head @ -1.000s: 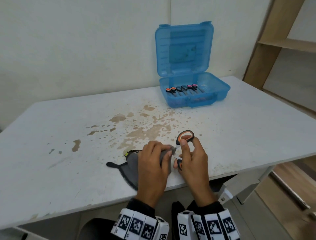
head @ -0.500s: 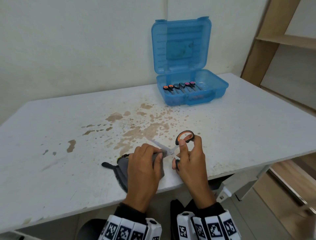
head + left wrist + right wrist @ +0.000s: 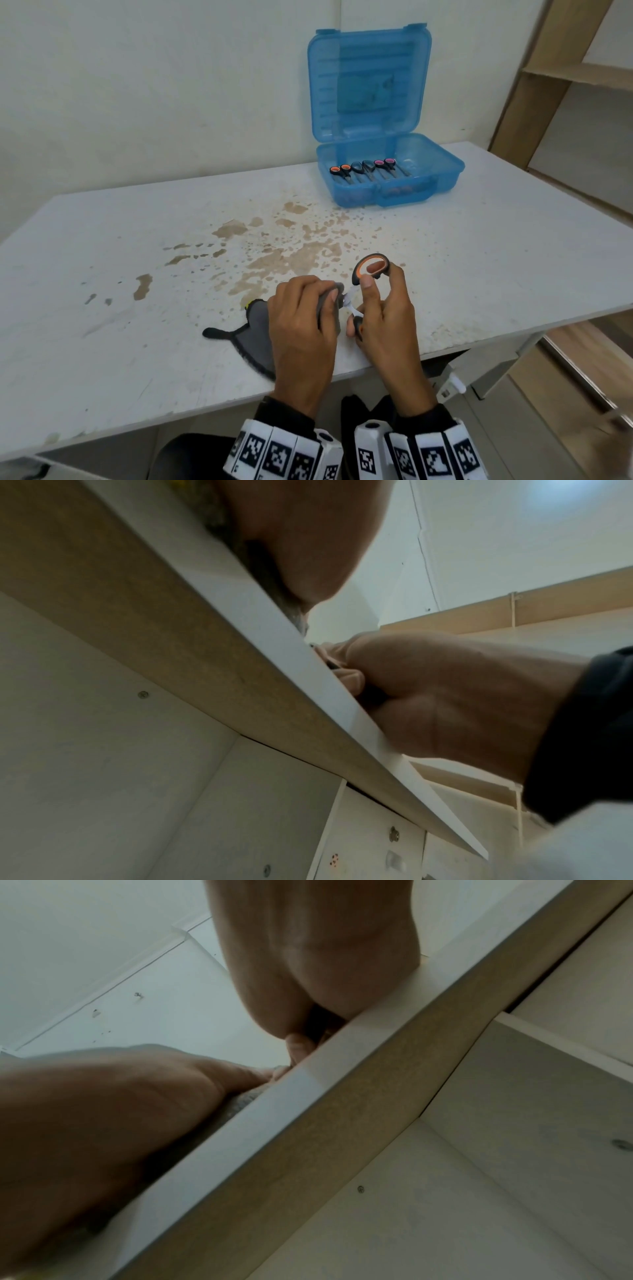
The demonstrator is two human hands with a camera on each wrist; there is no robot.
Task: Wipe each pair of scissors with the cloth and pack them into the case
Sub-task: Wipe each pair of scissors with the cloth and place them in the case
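Blades now back inside the cloth (image 3: 255, 325) under the curled left hand (image 3: 301, 329), right hand (image 3: 383, 315) pinching the scissors (image 3: 371, 269) handles.

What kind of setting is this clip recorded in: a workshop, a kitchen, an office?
Most likely a bare indoor room set up for recording, not a kitchen. A stained white table stands against a plain white wall, with light wooden shelving at the right. On it sits only an open blue case of scissors.

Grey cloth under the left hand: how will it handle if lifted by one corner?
The grey cloth probably goes floppy: it bunches where the left hand grips it. Likely light, since it looks thin and lies flat on the white table. Its stitched edge may offer some grip.
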